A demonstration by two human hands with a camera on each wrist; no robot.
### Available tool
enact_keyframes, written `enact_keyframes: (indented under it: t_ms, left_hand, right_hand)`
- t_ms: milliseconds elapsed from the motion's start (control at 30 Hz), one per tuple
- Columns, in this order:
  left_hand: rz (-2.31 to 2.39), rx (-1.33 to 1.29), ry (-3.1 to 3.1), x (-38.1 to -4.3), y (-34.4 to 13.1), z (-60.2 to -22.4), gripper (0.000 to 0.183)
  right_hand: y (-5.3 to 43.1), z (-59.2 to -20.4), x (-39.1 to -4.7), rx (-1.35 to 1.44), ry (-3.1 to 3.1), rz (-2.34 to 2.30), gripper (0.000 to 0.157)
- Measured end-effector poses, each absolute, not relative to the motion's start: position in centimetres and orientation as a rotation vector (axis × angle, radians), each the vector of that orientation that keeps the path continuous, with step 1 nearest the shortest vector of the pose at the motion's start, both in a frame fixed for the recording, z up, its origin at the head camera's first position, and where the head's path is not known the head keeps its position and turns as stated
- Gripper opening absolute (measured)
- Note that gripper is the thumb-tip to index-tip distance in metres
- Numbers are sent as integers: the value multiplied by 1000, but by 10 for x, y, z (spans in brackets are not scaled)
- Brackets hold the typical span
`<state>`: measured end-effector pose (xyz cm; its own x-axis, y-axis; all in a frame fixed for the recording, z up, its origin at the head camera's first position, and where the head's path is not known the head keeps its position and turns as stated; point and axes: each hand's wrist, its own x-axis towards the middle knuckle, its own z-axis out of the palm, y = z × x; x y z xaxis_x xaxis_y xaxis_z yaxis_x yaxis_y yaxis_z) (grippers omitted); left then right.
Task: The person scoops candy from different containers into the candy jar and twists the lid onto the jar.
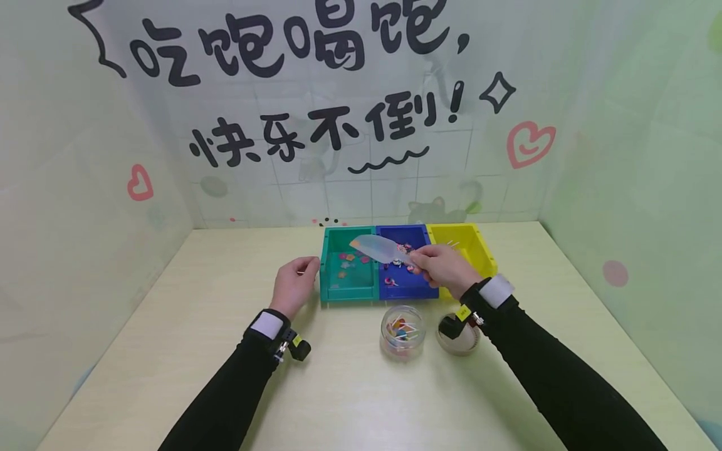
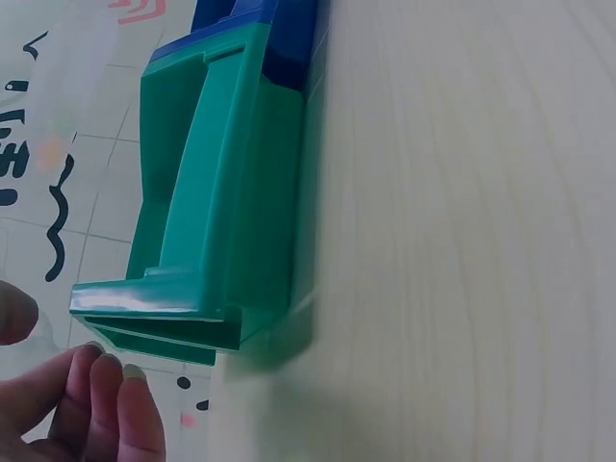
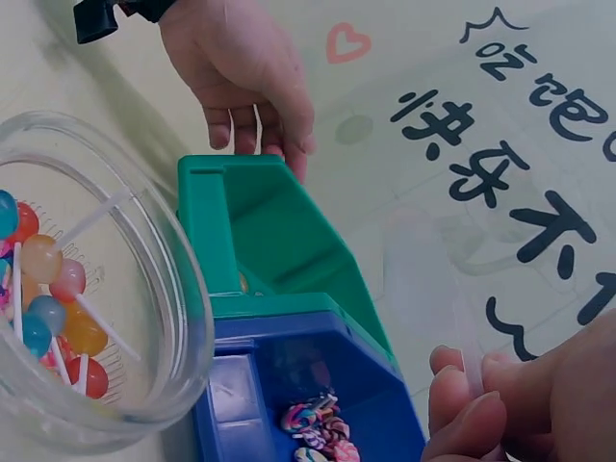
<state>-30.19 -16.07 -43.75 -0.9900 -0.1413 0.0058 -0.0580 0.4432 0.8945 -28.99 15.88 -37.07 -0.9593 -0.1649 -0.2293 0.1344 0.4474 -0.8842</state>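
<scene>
My right hand [image 1: 445,268] pinches the narrow end of a translucent plastic scoop [image 1: 376,248], holding it level over the green and blue bins. A small orange spot shows at the scoop's tip. In the right wrist view, thumb and fingers close on its handle [image 3: 469,356]. My left hand [image 1: 294,285] is beside the left end of the green bin [image 2: 255,192], its fingertips right at the bin's edge and its thumb apart from the fingers. Small colourful pieces [image 1: 346,257] lie in the green bin. Striped, twisted candies [image 3: 322,428] fill part of the blue bin [image 3: 375,409].
A yellow bin [image 1: 486,252] holding white sticks adjoins the blue one on the right. In front stand a clear jar [image 1: 402,351] of lollipops [image 3: 43,260] and a round lid [image 1: 464,343], partly behind my right wrist's camera. A printed wall [image 1: 338,200] rises behind the table [image 1: 242,250].
</scene>
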Motion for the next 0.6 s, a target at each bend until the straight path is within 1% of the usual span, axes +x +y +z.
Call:
enact_keyframes:
  t_ms: [267,600]
  left_hand:
    - [-1637,118,-2505,-298,-166,-433,47]
    - [-1663,101,-2476,-288,-169,-429,50]
  right_hand:
    - [177,-363,-282,-46,2423,-1570,37]
    - [201,-361,-263,-40,2447,-1562,38]
